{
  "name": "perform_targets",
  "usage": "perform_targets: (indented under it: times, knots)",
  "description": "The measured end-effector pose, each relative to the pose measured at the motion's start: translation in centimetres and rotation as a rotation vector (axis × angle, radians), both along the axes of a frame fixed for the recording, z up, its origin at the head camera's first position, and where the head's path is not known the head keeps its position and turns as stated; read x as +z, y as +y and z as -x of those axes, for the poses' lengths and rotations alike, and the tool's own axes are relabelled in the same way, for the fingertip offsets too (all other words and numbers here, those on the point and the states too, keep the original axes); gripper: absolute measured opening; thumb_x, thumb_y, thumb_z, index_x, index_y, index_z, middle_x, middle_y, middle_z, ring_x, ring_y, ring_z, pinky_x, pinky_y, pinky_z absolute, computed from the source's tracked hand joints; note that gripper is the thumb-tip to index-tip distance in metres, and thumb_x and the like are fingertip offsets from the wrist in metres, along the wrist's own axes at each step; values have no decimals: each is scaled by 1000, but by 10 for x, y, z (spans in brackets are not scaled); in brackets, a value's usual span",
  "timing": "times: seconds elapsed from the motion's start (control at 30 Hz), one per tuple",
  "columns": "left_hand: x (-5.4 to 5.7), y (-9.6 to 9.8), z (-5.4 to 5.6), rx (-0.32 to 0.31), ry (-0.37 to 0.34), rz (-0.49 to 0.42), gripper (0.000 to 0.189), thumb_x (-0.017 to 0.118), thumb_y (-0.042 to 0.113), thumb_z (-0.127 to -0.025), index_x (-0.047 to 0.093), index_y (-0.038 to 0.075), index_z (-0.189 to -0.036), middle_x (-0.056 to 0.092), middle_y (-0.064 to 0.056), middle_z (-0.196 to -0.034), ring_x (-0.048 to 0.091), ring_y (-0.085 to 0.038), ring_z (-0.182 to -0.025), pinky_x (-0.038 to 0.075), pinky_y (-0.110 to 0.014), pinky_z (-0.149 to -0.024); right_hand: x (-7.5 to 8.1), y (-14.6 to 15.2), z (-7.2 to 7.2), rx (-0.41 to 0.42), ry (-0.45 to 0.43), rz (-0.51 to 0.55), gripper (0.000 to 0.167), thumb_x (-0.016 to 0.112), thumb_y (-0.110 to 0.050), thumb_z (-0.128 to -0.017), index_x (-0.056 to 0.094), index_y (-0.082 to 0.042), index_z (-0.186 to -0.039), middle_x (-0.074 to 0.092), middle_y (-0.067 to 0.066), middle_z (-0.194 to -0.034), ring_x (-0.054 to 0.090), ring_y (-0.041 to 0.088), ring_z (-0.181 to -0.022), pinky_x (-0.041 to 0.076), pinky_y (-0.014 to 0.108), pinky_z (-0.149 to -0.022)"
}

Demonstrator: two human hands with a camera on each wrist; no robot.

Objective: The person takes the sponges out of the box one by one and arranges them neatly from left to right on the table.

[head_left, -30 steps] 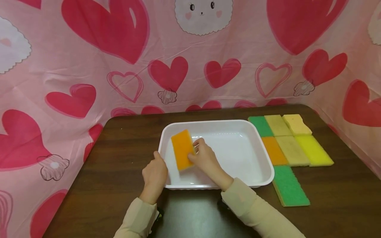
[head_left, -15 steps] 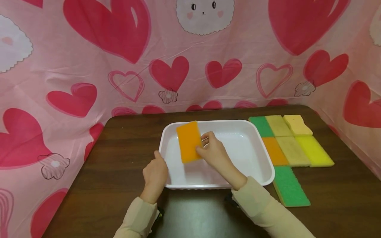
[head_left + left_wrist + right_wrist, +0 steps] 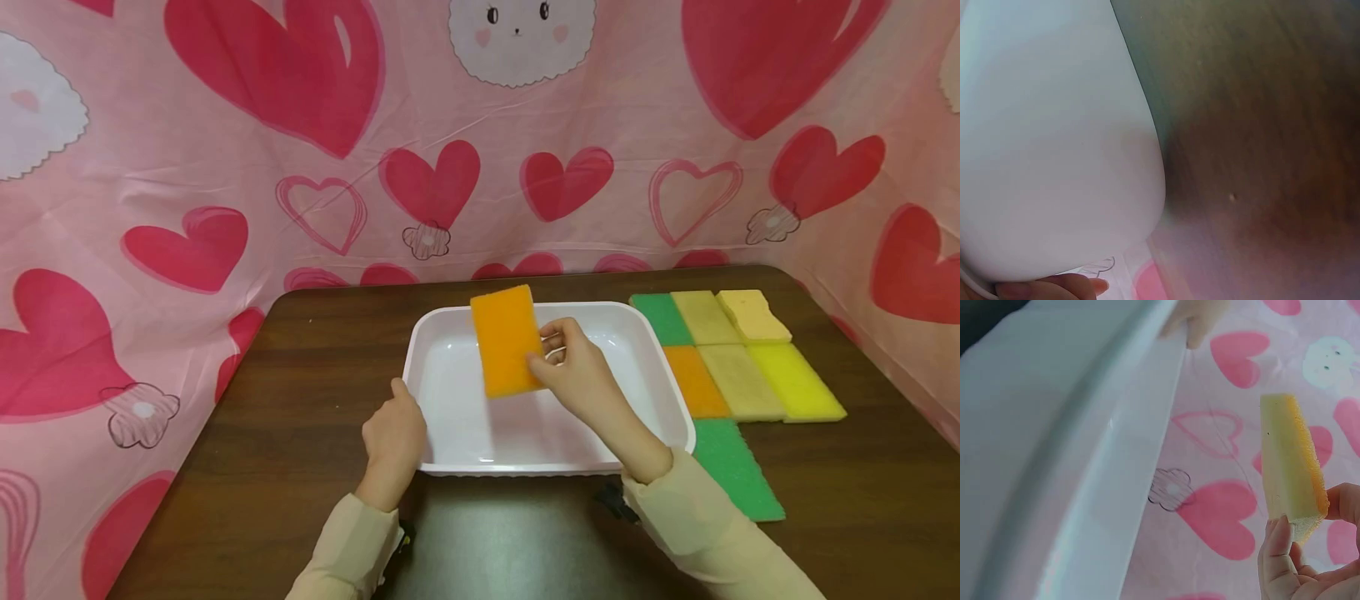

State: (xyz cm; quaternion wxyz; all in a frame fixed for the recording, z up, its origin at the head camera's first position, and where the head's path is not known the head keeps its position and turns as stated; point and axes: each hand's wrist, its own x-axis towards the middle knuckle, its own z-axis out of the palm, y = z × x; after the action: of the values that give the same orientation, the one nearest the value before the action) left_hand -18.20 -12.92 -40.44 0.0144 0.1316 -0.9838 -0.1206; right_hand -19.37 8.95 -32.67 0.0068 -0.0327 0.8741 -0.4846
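Observation:
Over the white plastic tray [image 3: 450,450], my right hand [image 3: 581,375] pinches an orange-faced sponge [image 3: 506,342] by its right edge, thumb on the orange side. The right wrist view shows the sponge's pale yellow foam layer [image 3: 1282,462] with fingertips [image 3: 1280,534] against it. My left hand [image 3: 395,429] grips the tray's left rim near the front corner. In the left wrist view, its fingers [image 3: 1054,287] curl under the tray's outer wall [image 3: 1066,156].
Right of the tray, several sponges lie edge to edge: green [image 3: 662,318], tan [image 3: 705,317], a wavy-edged pale yellow one [image 3: 753,315], orange [image 3: 696,382], bright yellow [image 3: 797,382]. A green sponge [image 3: 738,471] lies nearer the front. A pink heart-print cloth [image 3: 495,125] hangs behind the table [image 3: 300,400].
My right hand has lifted the orange sponge and carried it rightward and toward the back, from the tray's left part to its middle. My left hand stays on the rim.

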Motion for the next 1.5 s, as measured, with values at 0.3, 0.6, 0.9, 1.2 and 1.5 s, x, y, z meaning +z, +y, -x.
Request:
perform_targets:
  times: [0.3,0.6,0.9,1.2,1.5]
  knots:
    - [-1,0,0,-3,17,1,21,39,5,-95,42,-5,-114,66,-22,-74,65,-35,-64,49,-46,-55,13,23,-6,-21,13,-8,37,61,-15,-90,47,1,-120,60,21,-109,58,26,-91,48,22,-69]
    - [-1,0,1,-11,6,8,23,40,5,-95,41,-5,-116,66,-21,-74,64,-34,-62,49,-45,-55,15,51,-10,2,32,15,38,61,-14,-91,47,4,-121,59,23,-108,56,21,-86,48,17,-67]
    - [-1,0,1,-5,6,6,22,41,6,-95,41,-4,-115,65,-20,-73,64,-33,-61,48,-44,-54,15,82,-15,-27,32,-31,43,59,-19,-93,43,3,-126,58,23,-114,54,6,-83,47,14,-68]
    - [0,0,1,2,-21,0,27,40,7,-96,40,-5,-121,66,-21,-75,64,-33,-63,49,-44,-55,17,112,-20,-70,15,-96,48,55,-26,-96,41,4,-131,55,28,-124,52,0,-88,44,7,-69]
    - [1,-1,0,-1,-36,3,29,42,8,-95,39,-5,-122,65,-20,-75,62,-31,-61,48,-43,-54,10,137,-25,-125,-62,-83,55,51,-30,-98,34,3,-138,49,24,-128,51,3,-90,47,8,-67]
